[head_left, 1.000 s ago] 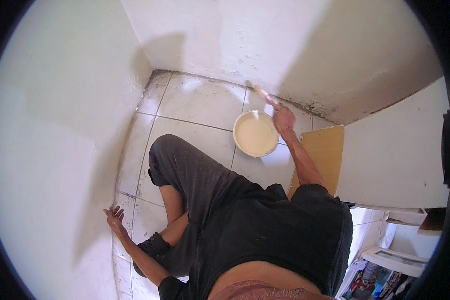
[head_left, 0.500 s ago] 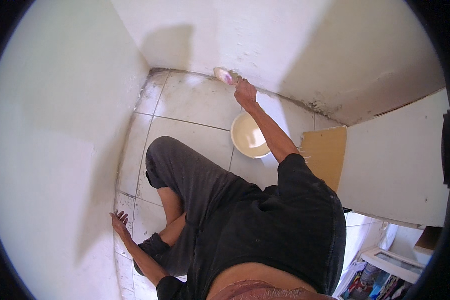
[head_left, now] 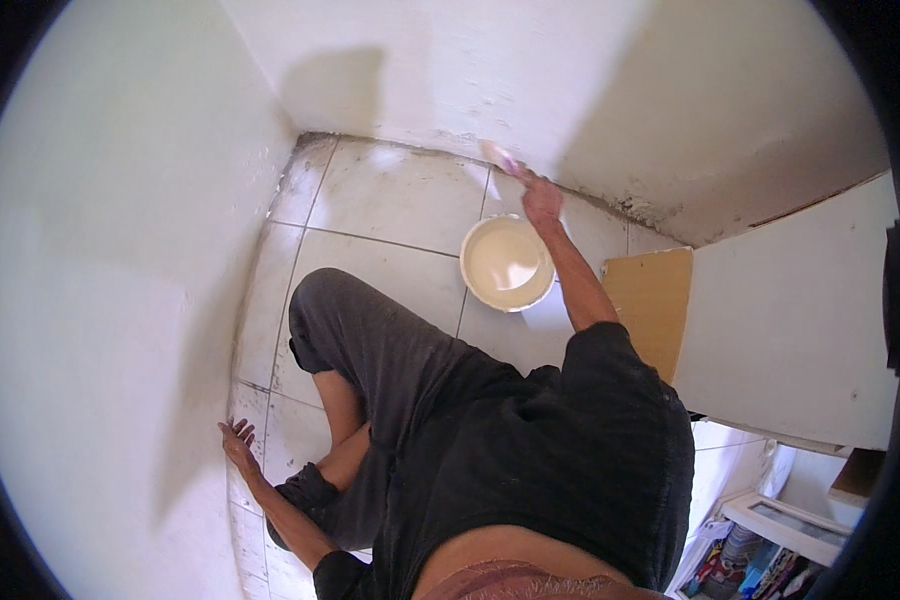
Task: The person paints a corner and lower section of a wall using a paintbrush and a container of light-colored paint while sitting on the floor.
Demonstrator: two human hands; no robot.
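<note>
My right hand (head_left: 542, 203) is closed round the handle of a paintbrush (head_left: 502, 157), its pale bristles toward the foot of the far wall and slightly blurred. Whether the bristles touch the wall I cannot tell. Just below that hand, on the floor, stands a round cream-white bucket (head_left: 468, 276) with pale paint (head_left: 505, 262) in it. At the lower left my left hand (head_left: 238, 445) is held with its fingers apart beside the left wall, with nothing in it. Its fingertips are close to the wall's foot.
The far wall (head_left: 490, 60) has rough, flaking patches low down and dark grime along its base. The left wall (head_left: 100, 280) meets it in a corner. Pale floor tiles (head_left: 380, 200) lie between. At right stand a tan board (head_left: 645, 300), a white panel (head_left: 790, 320) and a shelf of cloths (head_left: 750, 560).
My right hand has moved to the right along the wall's foot, carrying the paintbrush. More of the bucket shows now. My left hand has stayed in nearly the same place.
</note>
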